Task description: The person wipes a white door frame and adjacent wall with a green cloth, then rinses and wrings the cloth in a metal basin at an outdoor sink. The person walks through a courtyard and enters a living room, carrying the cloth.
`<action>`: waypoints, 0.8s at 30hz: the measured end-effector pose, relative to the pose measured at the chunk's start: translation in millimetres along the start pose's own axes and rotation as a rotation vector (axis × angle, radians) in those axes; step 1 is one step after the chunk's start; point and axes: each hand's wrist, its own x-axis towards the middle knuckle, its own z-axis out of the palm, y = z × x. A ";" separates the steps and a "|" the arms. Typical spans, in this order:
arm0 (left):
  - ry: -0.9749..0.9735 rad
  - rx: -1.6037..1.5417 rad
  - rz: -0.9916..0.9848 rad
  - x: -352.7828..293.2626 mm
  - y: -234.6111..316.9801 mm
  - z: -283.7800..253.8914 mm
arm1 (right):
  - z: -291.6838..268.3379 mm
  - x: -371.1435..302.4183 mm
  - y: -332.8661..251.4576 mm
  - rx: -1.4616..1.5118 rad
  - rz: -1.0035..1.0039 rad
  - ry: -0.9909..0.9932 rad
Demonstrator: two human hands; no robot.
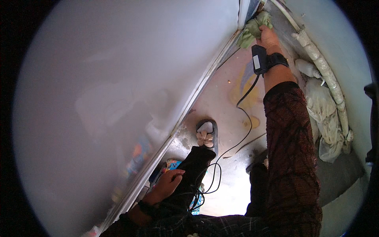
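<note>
My right arm stretches far forward, and my right hand (pixel 269 37) is closed around a crumpled pale green cloth (pixel 249 33). The cloth lies against the far end of the white panel's bottom edge (pixel 209 79), close to the corner by the wall. Part of the cloth is hidden by my fingers. At the lower left, my left hand (pixel 167 184) is beside my dark-trousered leg (pixel 197 168), holding nothing, with thumb and fingers slightly apart. A black strap with a small black box (pixel 259 59) sits on my right wrist.
The large smooth white panel (pixel 118 79) fills the left side. A pale pipe (pixel 321 59) runs along the right wall, with a dirty plastic bag (pixel 323 106) below it. A black cable (pixel 249 118) hangs across the stained floor (pixel 221 98). A slipper (pixel 206 132) shows on my foot.
</note>
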 end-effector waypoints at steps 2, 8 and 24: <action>-0.049 -0.033 -0.098 -0.4 4.0 -2.3 | 4.8 -0.3 -5.0 -0.671 -0.186 -0.165; -0.049 -0.014 -0.071 -0.7 14.0 -5.5 | 75.1 -55.0 -5.4 -0.285 -0.056 -0.306; 0.029 0.057 0.172 4.7 -20.4 29.9 | 38.4 -356.5 14.7 1.017 0.591 -0.489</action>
